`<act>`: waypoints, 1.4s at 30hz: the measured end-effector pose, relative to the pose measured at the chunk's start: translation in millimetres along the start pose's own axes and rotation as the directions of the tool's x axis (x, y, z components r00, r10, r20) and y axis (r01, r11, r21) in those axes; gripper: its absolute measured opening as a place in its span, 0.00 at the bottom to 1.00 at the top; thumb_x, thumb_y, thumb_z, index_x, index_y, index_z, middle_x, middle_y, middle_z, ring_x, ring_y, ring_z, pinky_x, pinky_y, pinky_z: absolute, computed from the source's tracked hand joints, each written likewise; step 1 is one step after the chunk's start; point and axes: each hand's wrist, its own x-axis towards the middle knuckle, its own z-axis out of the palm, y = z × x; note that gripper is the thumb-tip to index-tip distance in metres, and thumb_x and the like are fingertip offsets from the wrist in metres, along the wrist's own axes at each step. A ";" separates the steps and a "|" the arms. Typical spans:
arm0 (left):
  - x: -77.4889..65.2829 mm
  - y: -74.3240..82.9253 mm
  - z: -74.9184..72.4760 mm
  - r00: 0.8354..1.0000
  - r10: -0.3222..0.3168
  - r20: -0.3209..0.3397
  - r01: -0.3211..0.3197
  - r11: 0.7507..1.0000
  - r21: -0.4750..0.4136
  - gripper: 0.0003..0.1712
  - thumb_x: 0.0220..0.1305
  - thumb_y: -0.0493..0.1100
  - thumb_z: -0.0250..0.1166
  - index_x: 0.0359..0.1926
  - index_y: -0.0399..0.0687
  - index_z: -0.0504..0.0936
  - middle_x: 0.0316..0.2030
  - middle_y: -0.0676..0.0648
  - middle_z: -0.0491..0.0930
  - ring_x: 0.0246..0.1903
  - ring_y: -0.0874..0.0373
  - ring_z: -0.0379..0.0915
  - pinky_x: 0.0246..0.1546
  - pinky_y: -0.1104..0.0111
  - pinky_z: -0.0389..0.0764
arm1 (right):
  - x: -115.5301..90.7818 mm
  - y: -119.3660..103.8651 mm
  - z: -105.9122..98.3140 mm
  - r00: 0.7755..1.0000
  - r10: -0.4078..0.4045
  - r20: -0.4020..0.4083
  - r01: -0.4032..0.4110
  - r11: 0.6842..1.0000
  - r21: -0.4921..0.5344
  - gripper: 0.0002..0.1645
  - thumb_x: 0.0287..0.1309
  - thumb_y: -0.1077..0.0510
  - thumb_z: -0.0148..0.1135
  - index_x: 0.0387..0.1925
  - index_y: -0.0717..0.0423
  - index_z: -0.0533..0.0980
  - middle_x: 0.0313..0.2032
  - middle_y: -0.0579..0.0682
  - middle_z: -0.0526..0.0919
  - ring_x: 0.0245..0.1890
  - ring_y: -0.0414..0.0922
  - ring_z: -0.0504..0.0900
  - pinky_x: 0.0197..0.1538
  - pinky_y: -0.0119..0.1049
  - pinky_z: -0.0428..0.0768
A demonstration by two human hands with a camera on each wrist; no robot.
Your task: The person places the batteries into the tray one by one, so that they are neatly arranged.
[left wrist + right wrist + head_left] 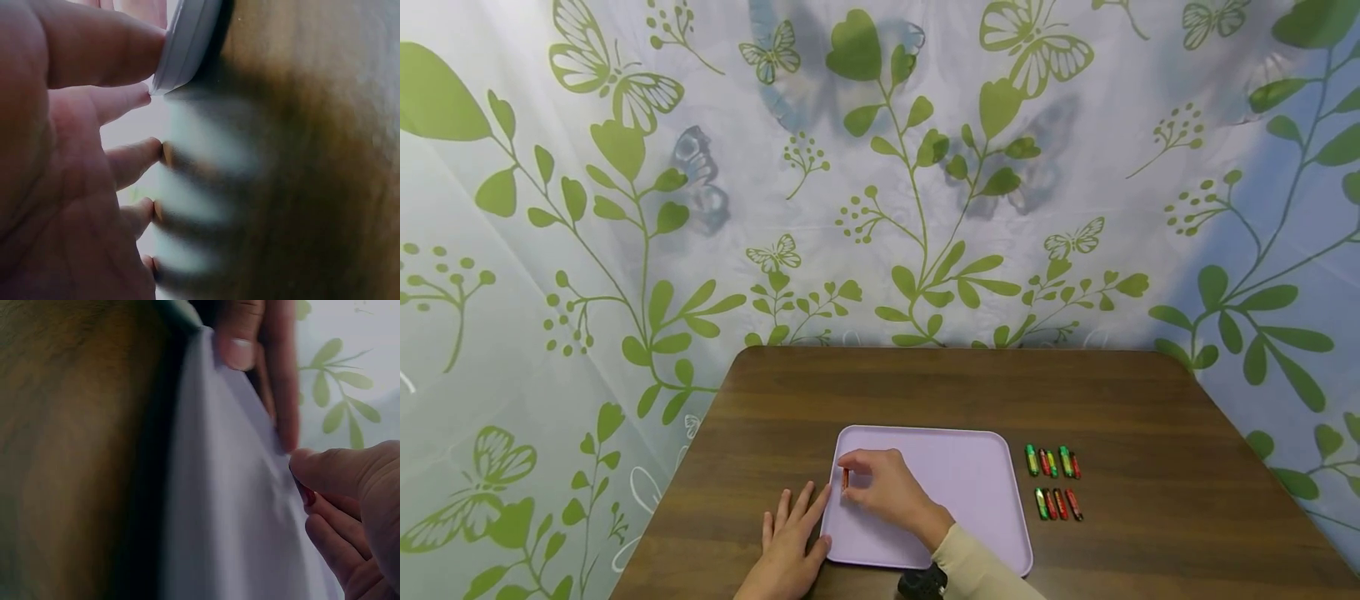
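Note:
A light purple tray (962, 483) lies on the table. Over its left part my right hand (891, 493) pinches a small red battery (846, 478) between thumb and fingers, holding it roughly upright. Only a bit of that red battery (307, 494) shows in the right wrist view, the rest hidden by the fingers. My left hand (788, 546) lies with spread fingers at the tray's left edge. In the left wrist view its thumb (119, 53) touches the tray rim (187, 50).
Right of the tray, several green and red batteries (1051, 504) lie in two rows on the brown wooden table (1135, 417). A curtain (880, 183) with green leaves and butterflies hangs behind the table and along its sides.

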 end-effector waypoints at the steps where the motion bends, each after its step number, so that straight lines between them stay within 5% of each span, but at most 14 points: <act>1: 0.2 -3.8 2.4 1.000 -0.002 -0.001 0.002 1.000 0.012 0.42 0.71 0.40 0.69 0.83 0.67 0.70 0.82 0.29 0.62 0.82 0.17 0.38 0.72 0.17 0.31 | 0.6 0.7 3.2 1.000 -0.011 0.003 0.011 1.000 -0.015 0.25 0.55 0.67 0.82 0.56 0.59 0.88 0.52 0.51 0.94 0.53 0.47 0.93 0.59 0.36 0.89; 4: 0.6 -7.9 4.9 1.000 0.019 0.007 -0.019 1.000 0.016 0.42 0.73 0.43 0.68 0.84 0.70 0.68 0.82 0.28 0.61 0.81 0.15 0.38 0.70 0.16 0.30 | 1.8 2.6 11.2 0.999 -0.049 -0.003 0.048 0.994 -0.094 0.26 0.55 0.65 0.83 0.56 0.58 0.88 0.49 0.47 0.95 0.52 0.43 0.93 0.59 0.36 0.88; 10: 0.4 8.4 -5.3 0.997 -0.024 0.078 0.028 0.998 -0.056 0.40 0.73 0.42 0.68 0.83 0.56 0.69 0.83 0.26 0.56 0.81 0.14 0.30 0.69 0.17 0.22 | 2.5 0.2 18.8 0.997 -0.082 -0.008 0.077 0.965 -0.252 0.25 0.57 0.60 0.83 0.57 0.54 0.88 0.48 0.43 0.94 0.51 0.38 0.91 0.56 0.36 0.88; 19: -0.5 7.0 -4.4 0.997 -0.026 0.079 0.032 0.997 -0.067 0.40 0.74 0.43 0.68 0.84 0.58 0.68 0.83 0.26 0.55 0.81 0.14 0.29 0.69 0.17 0.21 | 1.3 -2.6 19.0 0.995 -0.094 0.022 0.096 0.945 -0.312 0.26 0.59 0.57 0.83 0.59 0.53 0.87 0.45 0.40 0.94 0.51 0.37 0.91 0.58 0.35 0.88; 23: 0.4 3.8 -1.7 0.997 -0.027 0.074 0.033 0.997 -0.072 0.40 0.74 0.43 0.67 0.84 0.59 0.68 0.84 0.27 0.55 0.82 0.15 0.30 0.70 0.17 0.21 | -1.4 -2.8 11.0 0.997 -0.081 0.013 0.081 0.943 -0.323 0.27 0.59 0.55 0.82 0.60 0.52 0.88 0.51 0.42 0.94 0.55 0.39 0.91 0.60 0.38 0.88; 29: 1.0 4.6 -1.6 0.995 -0.078 0.068 0.081 0.996 -0.028 0.41 0.72 0.41 0.69 0.83 0.61 0.69 0.84 0.30 0.57 0.84 0.20 0.33 0.74 0.20 0.26 | -6.0 -2.9 -14.4 0.999 -0.038 0.019 0.042 0.962 -0.271 0.30 0.58 0.52 0.82 0.61 0.52 0.87 0.56 0.47 0.93 0.57 0.45 0.91 0.59 0.43 0.89; 35: -0.1 -0.2 0.3 0.999 -0.028 0.036 0.030 0.998 -0.053 0.41 0.72 0.42 0.69 0.83 0.63 0.69 0.83 0.29 0.59 0.82 0.17 0.33 0.71 0.18 0.23 | -14.9 0.3 -50.1 0.991 0.090 0.103 -0.082 0.993 -0.083 0.35 0.59 0.48 0.83 0.65 0.56 0.85 0.62 0.48 0.90 0.61 0.52 0.90 0.64 0.47 0.88; 42: -0.2 -8.9 6.2 1.000 -0.004 0.012 0.005 1.000 -0.031 0.41 0.74 0.45 0.68 0.84 0.67 0.68 0.83 0.30 0.59 0.82 0.17 0.34 0.71 0.17 0.25 | -30.8 6.1 -88.3 0.980 0.152 0.125 -0.163 0.983 0.082 0.38 0.58 0.47 0.84 0.67 0.58 0.84 0.63 0.53 0.90 0.64 0.54 0.89 0.69 0.49 0.85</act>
